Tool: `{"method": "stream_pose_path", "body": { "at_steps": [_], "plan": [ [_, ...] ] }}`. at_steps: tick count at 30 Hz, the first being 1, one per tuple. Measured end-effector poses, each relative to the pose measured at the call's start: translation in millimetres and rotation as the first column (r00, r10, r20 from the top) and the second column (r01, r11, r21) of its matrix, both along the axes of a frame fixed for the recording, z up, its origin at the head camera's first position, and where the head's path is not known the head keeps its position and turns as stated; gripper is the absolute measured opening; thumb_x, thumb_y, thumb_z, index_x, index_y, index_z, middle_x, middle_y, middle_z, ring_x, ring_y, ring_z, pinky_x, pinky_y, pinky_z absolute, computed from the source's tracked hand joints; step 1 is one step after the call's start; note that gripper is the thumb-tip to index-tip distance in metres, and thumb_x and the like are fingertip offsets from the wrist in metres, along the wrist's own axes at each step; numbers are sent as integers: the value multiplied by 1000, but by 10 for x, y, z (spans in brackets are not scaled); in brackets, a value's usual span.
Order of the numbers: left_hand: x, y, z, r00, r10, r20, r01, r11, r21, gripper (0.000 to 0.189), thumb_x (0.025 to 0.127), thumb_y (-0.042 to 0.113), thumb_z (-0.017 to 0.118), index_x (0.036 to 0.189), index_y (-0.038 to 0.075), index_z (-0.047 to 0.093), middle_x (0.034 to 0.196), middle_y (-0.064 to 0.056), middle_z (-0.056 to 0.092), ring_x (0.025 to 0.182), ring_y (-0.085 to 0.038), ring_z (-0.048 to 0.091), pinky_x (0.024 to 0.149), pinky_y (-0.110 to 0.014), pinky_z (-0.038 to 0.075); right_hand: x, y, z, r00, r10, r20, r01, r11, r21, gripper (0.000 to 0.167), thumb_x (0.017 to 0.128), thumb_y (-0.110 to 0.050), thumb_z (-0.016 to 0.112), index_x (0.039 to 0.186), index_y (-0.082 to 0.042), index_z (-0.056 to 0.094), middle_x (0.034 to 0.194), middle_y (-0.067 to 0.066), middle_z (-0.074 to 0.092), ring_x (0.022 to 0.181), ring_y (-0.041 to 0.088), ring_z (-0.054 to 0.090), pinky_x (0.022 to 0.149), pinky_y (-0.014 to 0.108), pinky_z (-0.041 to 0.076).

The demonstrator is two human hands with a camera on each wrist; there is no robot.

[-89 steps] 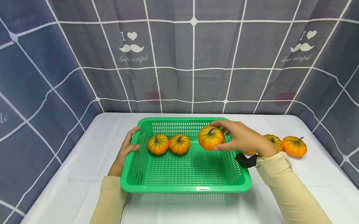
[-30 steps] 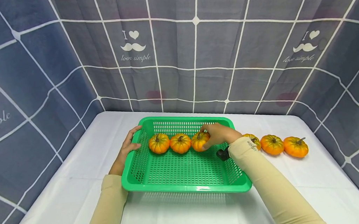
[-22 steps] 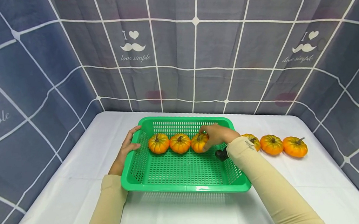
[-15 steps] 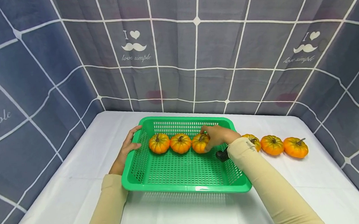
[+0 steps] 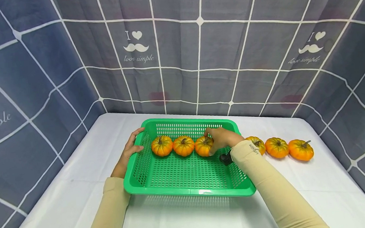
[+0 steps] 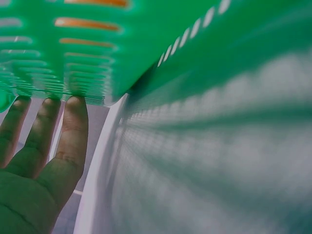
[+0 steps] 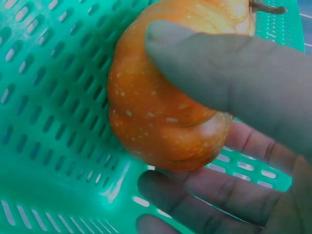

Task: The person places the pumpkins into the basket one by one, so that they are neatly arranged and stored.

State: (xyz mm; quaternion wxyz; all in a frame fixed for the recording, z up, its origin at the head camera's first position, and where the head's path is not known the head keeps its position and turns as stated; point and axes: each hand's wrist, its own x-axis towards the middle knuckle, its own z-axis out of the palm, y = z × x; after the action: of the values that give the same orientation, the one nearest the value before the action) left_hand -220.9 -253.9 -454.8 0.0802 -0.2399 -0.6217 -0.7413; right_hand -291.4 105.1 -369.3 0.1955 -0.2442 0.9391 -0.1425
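Observation:
A green plastic basket (image 5: 188, 192) with slotted walls stands on the white-covered table. My left hand (image 5: 129, 153) holds its left side, the thumb over the rim; in the left wrist view the fingertips (image 6: 74, 103) press against the slotted wall. Inside, my right hand (image 5: 222, 138) grips a small orange pumpkin (image 5: 202, 147) between thumb and fingers. The right wrist view shows the thumb lying across that pumpkin (image 7: 156, 117), other fingers below it. Two more small pumpkins, one at the left (image 5: 161, 146) and one in the middle (image 5: 183, 145), sit beside it in a row.
Right of the basket, three pumpkins lie in a row on the table: one partly behind the right sleeve (image 5: 257, 144), a middle pumpkin (image 5: 276, 147) and an outer pumpkin (image 5: 301, 150). A grey checked curtain (image 5: 180, 89) encloses the table's back and sides.
Since three seconds ago, my right hand has moved left and down, setting the pumpkin beside the other two in the basket. During the last second it hardly moves. The left hand stays put.

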Motion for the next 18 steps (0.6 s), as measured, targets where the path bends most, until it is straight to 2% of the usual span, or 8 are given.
{"method": "stream_pose_path", "body": {
  "at_steps": [3,10,12,18],
  "plan": [
    [-10,-1,-6,1000,5,-27,-5,1000,-17,68,89,-6,44,146,31,57,145,13,56,123,-4,61,97,-18,51,-1,11,-6,1000,2,1,-2,1000,0,74,79,-15,95,143,-5,59,138,25,65,124,37,61,106,53,53],
    [-35,1,-17,998,-53,-41,54,998,17,69,89,-7,44,147,30,57,145,12,57,120,-6,63,96,-19,53,12,60,36,1000,-1,-1,1,1000,-13,77,79,-16,95,146,-4,58,132,24,68,127,41,61,108,55,52],
    [-35,1,-15,998,-41,-47,41,999,7,69,89,-7,44,146,30,57,145,13,56,120,-5,63,95,-18,52,22,68,67,1000,-7,9,7,1000,-18,77,81,-17,95,147,-4,58,133,24,67,128,42,60,108,56,52],
    [-21,-2,-8,998,-56,-14,57,997,49,68,90,-8,43,147,27,57,142,8,59,121,-8,64,97,-20,54,67,85,184,1000,16,6,-15,999,-46,76,86,-16,92,152,-2,56,142,28,64,133,47,59,108,57,53]
  ]
}}
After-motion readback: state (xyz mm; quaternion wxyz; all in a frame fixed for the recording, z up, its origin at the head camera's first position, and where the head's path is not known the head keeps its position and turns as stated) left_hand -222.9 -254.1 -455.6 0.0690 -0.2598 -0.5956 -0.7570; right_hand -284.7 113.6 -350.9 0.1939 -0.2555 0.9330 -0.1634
